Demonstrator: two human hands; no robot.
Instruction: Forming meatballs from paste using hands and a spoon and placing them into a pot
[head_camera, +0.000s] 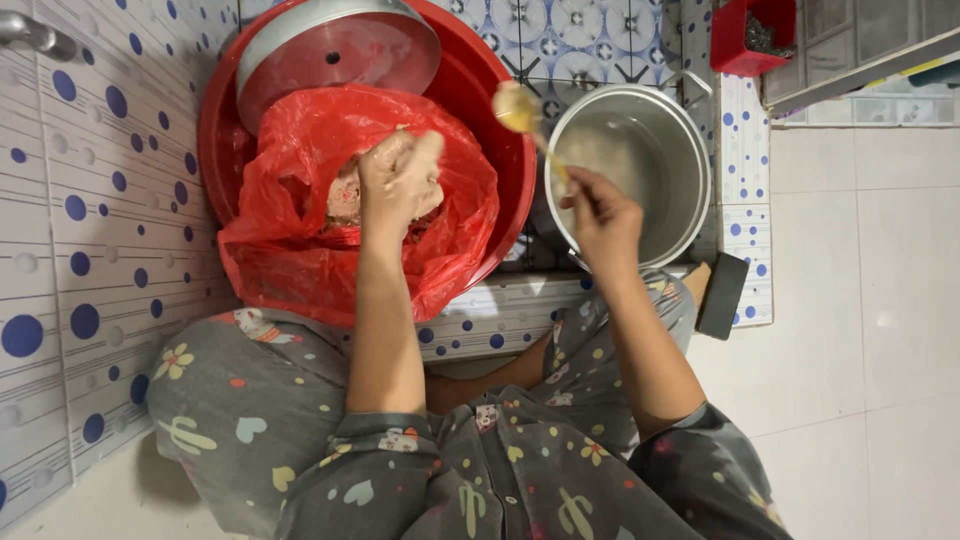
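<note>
My left hand (398, 180) reaches into a red plastic bag (290, 260) that lies open in a big red basin (505, 150). Pinkish lumpy food shows inside the bag under the fingers, which curl on a piece of it. My right hand (603, 215) grips the thin handle of a yellow spoon (517, 108); its bowl carries a pale lump and hovers between the basin and a steel pot (690, 170). The pot holds cloudy liquid.
A round steel lid (335, 50) leans in the basin's far side. A red plastic box (745, 40) stands at the top right. A dark block (722, 295) lies by my right knee. Dotted tiles cover the left wall and step.
</note>
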